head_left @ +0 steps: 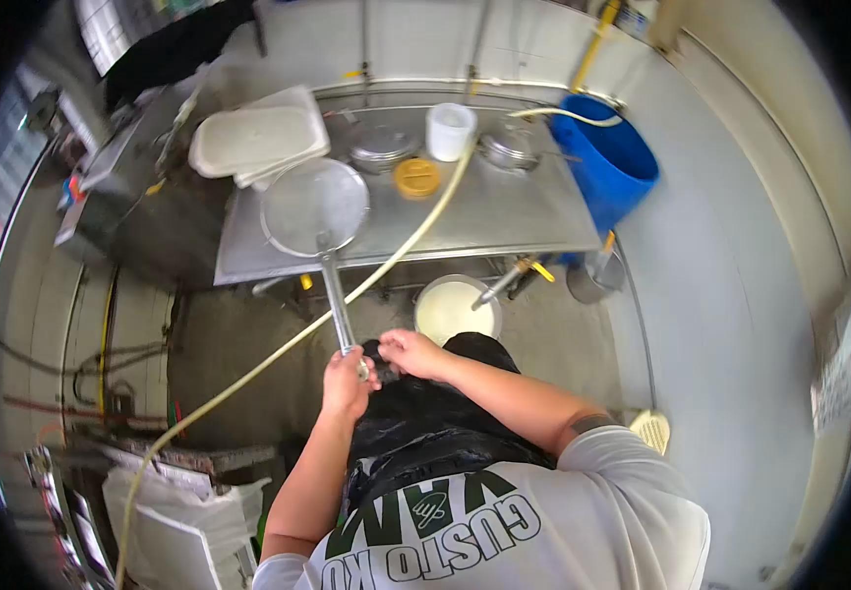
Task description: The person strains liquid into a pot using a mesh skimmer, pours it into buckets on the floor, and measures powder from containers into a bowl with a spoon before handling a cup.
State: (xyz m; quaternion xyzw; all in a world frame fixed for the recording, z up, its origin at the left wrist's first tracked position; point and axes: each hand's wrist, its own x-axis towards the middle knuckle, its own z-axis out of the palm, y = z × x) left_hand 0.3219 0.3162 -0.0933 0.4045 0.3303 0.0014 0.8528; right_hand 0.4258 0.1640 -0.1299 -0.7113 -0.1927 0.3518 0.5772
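Note:
My left hand is wrapped around the lower end of the long metal handle of a round mesh strainer. The strainer's head is raised toward the metal table, over its near left part in this view. Just right of the handle's end is my right hand, its fingers loosely bent and apart, with nothing visible in them. Beyond that hand, a round metal pot of creamy white liquid stands on the floor below a pipe with a yellow-handled valve.
A pale hose runs diagonally across the metal table and behind the strainer handle. On the table are white trays, metal lids, a white tub and a yellow round lid. A blue barrel stands right.

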